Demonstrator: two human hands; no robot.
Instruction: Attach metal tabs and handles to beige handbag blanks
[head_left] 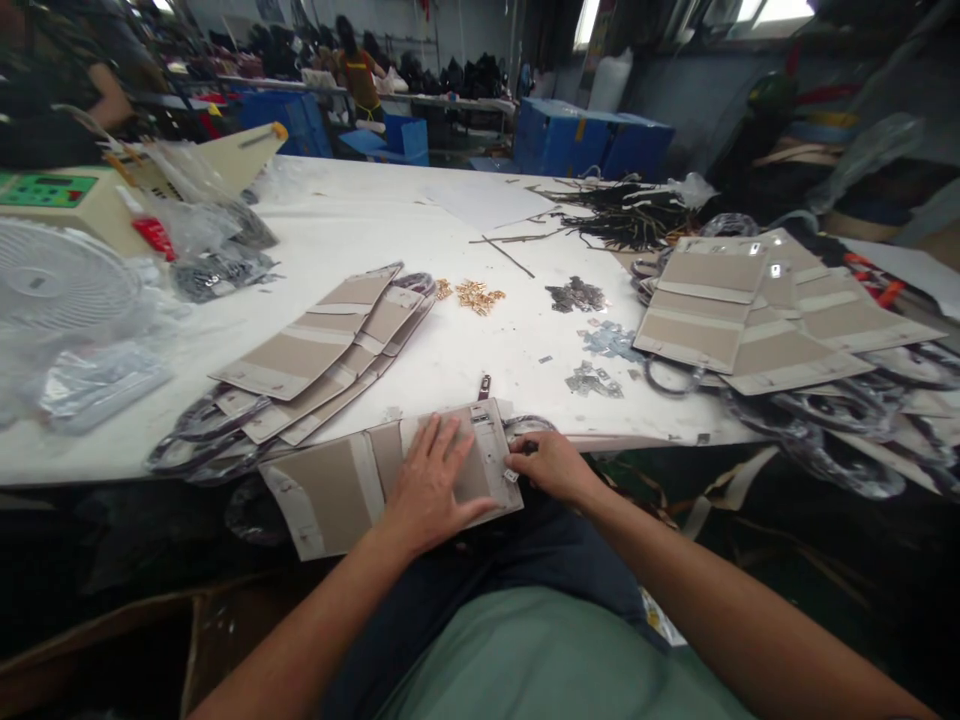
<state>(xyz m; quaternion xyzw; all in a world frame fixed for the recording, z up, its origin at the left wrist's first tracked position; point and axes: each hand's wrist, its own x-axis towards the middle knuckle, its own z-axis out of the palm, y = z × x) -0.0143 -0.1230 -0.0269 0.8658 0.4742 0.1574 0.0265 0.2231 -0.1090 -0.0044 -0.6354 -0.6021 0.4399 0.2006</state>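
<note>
A beige panel (337, 500) with pale cross strips lies at the front edge of the white table, overhanging it. My left hand (431, 485) rests flat on it with fingers spread. At its right end, my right hand (551, 465) is closed, thumb and finger pinched around a small dark item too small to name, beside a little metal plate (510, 477). A dark strap end with a metal piece (485, 386) sticks out above the panel's top edge. A plastic-wrapped handle loop (531, 422) shows behind my right fingers.
Stacked panels lie left (300, 350) and right (694, 310). Between them are gold pieces (478, 297), dark pieces (576, 295) and silver plates (592, 379). Dark cords (637, 215) lie further back. A fan (64, 275) stands at the far left. A person (358, 75) is in the background.
</note>
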